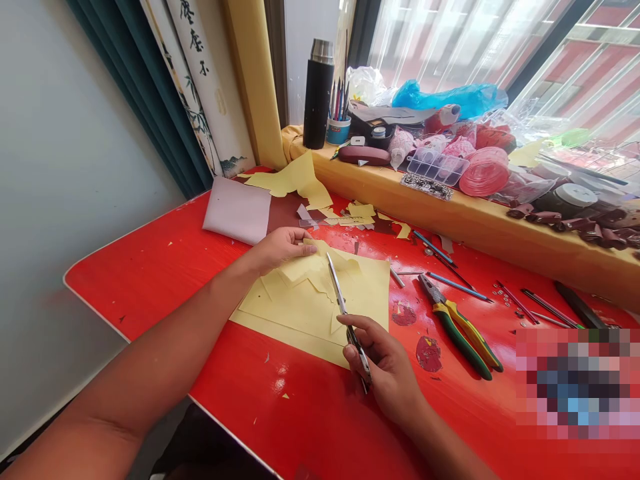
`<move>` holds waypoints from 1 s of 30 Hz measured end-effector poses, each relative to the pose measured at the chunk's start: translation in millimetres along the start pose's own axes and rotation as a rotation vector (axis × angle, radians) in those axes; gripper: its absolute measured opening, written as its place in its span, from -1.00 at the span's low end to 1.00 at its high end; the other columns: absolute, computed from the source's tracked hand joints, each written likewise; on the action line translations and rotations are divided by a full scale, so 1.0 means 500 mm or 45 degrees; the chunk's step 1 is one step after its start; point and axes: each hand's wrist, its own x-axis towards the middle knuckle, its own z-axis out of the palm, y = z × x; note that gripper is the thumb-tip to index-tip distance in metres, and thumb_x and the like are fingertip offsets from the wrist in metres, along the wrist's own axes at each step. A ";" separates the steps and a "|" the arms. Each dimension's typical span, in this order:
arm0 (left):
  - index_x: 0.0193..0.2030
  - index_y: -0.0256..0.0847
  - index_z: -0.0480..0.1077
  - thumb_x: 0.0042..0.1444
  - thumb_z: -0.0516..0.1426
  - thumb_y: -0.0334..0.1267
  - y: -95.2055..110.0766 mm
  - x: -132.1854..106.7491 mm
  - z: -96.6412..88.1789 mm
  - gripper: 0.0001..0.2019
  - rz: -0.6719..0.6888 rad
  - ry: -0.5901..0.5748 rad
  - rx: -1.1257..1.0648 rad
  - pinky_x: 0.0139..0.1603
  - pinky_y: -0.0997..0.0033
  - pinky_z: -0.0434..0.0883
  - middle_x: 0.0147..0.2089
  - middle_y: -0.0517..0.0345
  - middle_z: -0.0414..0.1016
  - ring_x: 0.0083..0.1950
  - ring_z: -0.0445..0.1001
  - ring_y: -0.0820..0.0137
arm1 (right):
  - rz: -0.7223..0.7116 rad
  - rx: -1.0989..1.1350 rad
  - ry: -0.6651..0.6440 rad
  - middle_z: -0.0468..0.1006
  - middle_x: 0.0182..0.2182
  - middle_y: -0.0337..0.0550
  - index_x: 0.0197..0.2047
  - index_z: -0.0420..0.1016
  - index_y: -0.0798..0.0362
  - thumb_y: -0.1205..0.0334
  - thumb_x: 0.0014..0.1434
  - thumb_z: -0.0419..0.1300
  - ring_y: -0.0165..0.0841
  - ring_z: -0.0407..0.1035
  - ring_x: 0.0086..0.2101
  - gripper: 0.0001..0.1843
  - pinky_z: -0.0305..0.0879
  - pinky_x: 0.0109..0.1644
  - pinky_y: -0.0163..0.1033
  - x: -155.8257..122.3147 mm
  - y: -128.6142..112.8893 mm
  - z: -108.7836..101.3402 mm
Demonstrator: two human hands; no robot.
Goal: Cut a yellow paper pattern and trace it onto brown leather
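Observation:
A yellow paper sheet (300, 313) lies on the red table (165, 267), partly cut, with a jagged flap lifted near its far edge. My left hand (283, 245) pinches that far flap of the yellow paper. My right hand (387, 367) is wrapped round the handles of a pair of scissors (343, 303). The blades point away from me, over the cut in the paper.
Pliers with green and yellow handles (463, 327) lie right of the paper, beside pencils (457, 283) and paper scraps (300, 177). A pale folded sheet (237, 210) sits at the far left. The yellow ledge (475, 223) holds a black flask (319, 93), brush cup (339, 127) and craft clutter.

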 end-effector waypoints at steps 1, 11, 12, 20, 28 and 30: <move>-0.28 -0.25 0.56 -0.17 0.56 0.01 0.000 0.000 0.000 -0.53 -0.001 -0.002 0.003 -0.28 0.37 0.51 -0.30 0.08 0.65 -0.31 0.60 0.35 | -0.001 0.001 0.002 0.16 -0.49 -0.42 0.16 0.59 -0.04 -0.01 0.36 0.33 -0.46 0.18 -0.63 -0.61 0.22 -0.61 -0.35 0.001 0.000 0.000; -0.25 -0.26 0.56 -0.15 0.55 0.01 -0.004 0.002 -0.003 -0.53 -0.007 -0.016 0.025 -0.27 0.36 0.53 -0.28 0.05 0.66 -0.28 0.62 0.33 | 0.011 -0.014 -0.007 0.17 -0.48 -0.41 0.18 0.58 -0.04 -0.01 0.36 0.32 -0.45 0.20 -0.61 -0.61 0.23 -0.60 -0.34 0.005 -0.001 0.000; -0.25 -0.25 0.56 -0.15 0.55 0.01 -0.003 0.002 -0.003 -0.53 -0.003 -0.018 0.029 -0.27 0.36 0.53 -0.28 0.05 0.66 -0.28 0.62 0.33 | 0.011 -0.021 -0.005 0.17 -0.48 -0.41 0.18 0.58 -0.04 -0.01 0.36 0.32 -0.45 0.20 -0.61 -0.60 0.24 -0.60 -0.34 0.004 -0.001 0.000; -0.27 -0.24 0.56 -0.12 0.54 -0.04 -0.002 0.001 -0.002 -0.59 -0.001 -0.001 0.057 -0.30 0.38 0.51 -0.30 0.07 0.65 -0.32 0.60 0.35 | 0.009 -0.035 0.009 0.18 -0.49 -0.40 0.16 0.60 -0.04 -0.04 0.34 0.34 -0.44 0.19 -0.61 -0.59 0.26 -0.62 -0.34 0.003 0.001 0.000; -0.22 -0.24 0.55 -0.11 0.53 0.05 -0.004 0.000 -0.002 -0.52 0.007 -0.002 0.024 -0.25 0.34 0.54 -0.26 0.04 0.67 -0.28 0.62 0.31 | 0.022 -0.003 0.016 0.18 -0.49 -0.43 0.15 0.59 -0.04 -0.10 0.32 0.36 -0.47 0.20 -0.65 -0.56 0.29 -0.64 -0.33 0.003 0.002 0.003; -0.17 -0.23 0.56 -0.10 0.53 0.04 -0.004 -0.001 -0.003 -0.51 0.019 -0.044 0.020 -0.22 0.32 0.55 -0.22 0.03 0.69 -0.24 0.64 0.28 | 0.038 0.035 0.023 0.18 -0.51 -0.45 0.15 0.57 -0.04 -0.12 0.32 0.36 -0.48 0.21 -0.69 -0.54 0.29 -0.65 -0.33 0.003 0.002 0.004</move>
